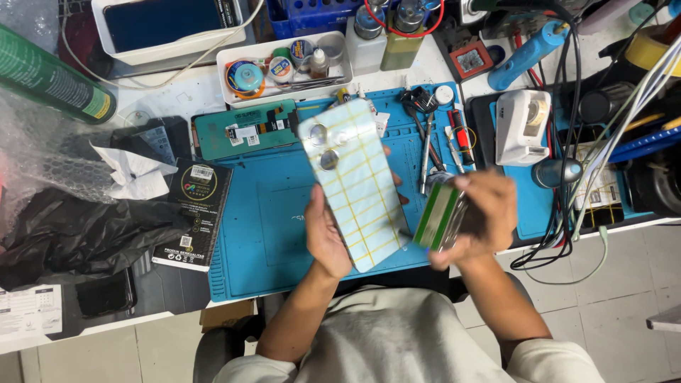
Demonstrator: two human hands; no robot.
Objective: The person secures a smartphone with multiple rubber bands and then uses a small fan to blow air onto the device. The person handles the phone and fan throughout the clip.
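Our left hand (328, 237) wraps the lower edge of the phone (353, 183), its pale tiled back facing up over the blue mat (266, 234), steadying it; our right hand (477, 213) closes around a green-edged tool (438, 215), its tip at the phone's side.

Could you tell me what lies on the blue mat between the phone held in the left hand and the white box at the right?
In the head view, between the phone and the white box lie tweezers and small hand tools on the blue mat.
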